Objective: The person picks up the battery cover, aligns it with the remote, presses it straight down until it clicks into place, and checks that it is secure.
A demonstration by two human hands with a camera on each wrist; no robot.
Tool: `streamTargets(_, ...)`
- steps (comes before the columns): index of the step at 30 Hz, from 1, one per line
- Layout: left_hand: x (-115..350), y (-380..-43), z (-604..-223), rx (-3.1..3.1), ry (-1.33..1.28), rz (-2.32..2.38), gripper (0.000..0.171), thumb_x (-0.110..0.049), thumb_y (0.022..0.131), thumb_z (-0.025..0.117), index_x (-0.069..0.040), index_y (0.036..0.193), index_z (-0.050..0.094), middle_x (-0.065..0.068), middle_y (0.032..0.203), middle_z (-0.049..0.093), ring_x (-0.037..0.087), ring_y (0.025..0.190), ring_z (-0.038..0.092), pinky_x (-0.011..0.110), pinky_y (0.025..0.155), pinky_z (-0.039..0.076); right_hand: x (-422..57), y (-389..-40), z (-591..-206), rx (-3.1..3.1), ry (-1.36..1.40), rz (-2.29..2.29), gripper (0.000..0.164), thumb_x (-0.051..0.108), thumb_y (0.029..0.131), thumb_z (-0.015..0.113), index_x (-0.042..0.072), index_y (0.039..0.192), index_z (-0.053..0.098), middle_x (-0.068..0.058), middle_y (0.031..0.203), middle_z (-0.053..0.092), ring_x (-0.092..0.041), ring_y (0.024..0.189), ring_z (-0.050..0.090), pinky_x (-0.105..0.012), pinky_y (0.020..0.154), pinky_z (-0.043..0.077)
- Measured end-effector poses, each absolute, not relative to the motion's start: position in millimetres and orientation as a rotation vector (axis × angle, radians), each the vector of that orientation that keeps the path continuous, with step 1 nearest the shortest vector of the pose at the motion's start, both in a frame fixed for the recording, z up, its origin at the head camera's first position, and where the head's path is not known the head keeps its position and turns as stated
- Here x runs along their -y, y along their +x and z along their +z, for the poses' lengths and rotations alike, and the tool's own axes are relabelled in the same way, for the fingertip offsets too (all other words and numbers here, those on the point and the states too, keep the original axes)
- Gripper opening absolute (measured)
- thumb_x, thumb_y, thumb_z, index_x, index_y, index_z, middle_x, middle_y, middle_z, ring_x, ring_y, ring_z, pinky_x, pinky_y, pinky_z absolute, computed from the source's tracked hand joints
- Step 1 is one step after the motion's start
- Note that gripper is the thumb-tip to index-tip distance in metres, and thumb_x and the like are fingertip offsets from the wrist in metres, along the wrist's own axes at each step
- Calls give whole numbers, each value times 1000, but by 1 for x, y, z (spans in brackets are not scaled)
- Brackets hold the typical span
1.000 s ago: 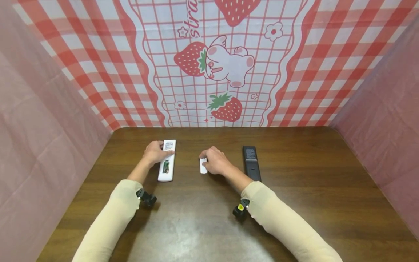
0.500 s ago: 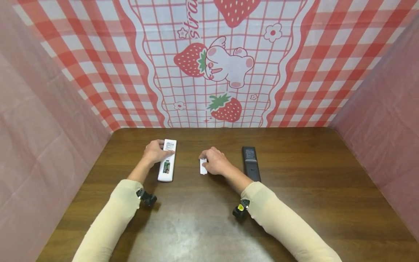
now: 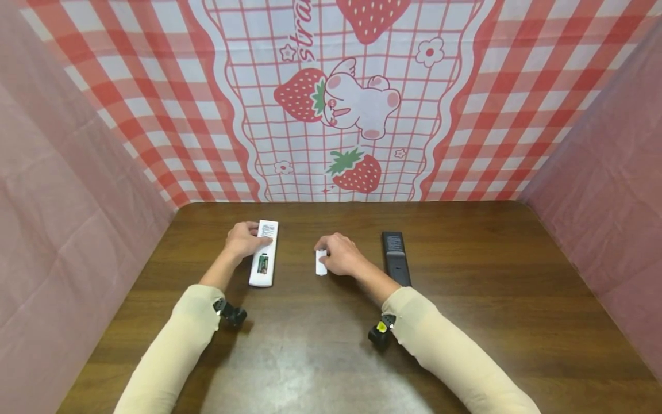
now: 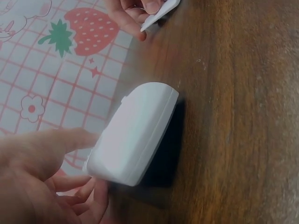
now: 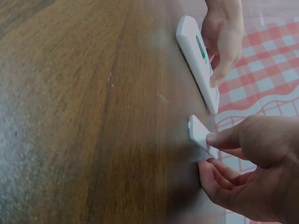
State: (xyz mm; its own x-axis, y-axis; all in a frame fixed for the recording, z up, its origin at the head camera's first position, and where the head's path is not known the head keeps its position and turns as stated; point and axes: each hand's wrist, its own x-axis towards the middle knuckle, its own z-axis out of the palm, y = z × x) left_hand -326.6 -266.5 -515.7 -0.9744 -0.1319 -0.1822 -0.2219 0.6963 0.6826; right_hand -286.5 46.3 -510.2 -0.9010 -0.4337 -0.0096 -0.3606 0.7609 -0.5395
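On the left of the table lies a white remote control [image 3: 266,250], back side up, its battery compartment [image 3: 262,264] uncovered with batteries showing in it. My left hand [image 3: 241,240] grips its far half, thumb across the back and fingers at the left side. In the left wrist view the near end of the remote [image 4: 135,130] faces the camera. To the right of it, my right hand [image 3: 339,253] pinches a small white battery cover [image 3: 321,268] between thumb and fingers. The right wrist view shows this cover [image 5: 198,131] tilted, the thumb on its face.
A black remote control [image 3: 397,259] lies back side up beyond my right forearm, partly hidden by the sleeve. The brown wooden table [image 3: 289,345] meets a strawberry-print cloth [image 3: 305,161] at the back. Pink cloth [image 3: 67,172] hangs at both sides.
My left thumb has drawn back slightly to the left on the white remote control. The right hand and the battery cover stay where they were.
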Motion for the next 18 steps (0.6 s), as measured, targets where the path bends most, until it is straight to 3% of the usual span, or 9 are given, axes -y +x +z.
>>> streamTargets(11, 272, -324, -518, -2753, -298, 1220, 78, -36, 91, 92, 0, 155, 65, 20, 146, 77, 36, 129, 73, 46, 112, 63, -46, -286, -510, -2829, -565, -877, 22, 17, 101, 82, 15, 123, 84, -3, 107, 80, -17, 96, 69, -30, 81, 58)
streamTargets(18, 253, -291, -477, -2764, -304, 1224, 69, -27, 93, 89, 3, 151, 67, 23, 144, 77, 35, 122, 76, 41, 105, 65, -45, -286, -511, -2836, -556, -902, 18, 17, 100, 83, 16, 118, 85, -2, 106, 81, -16, 96, 71, -31, 82, 60)
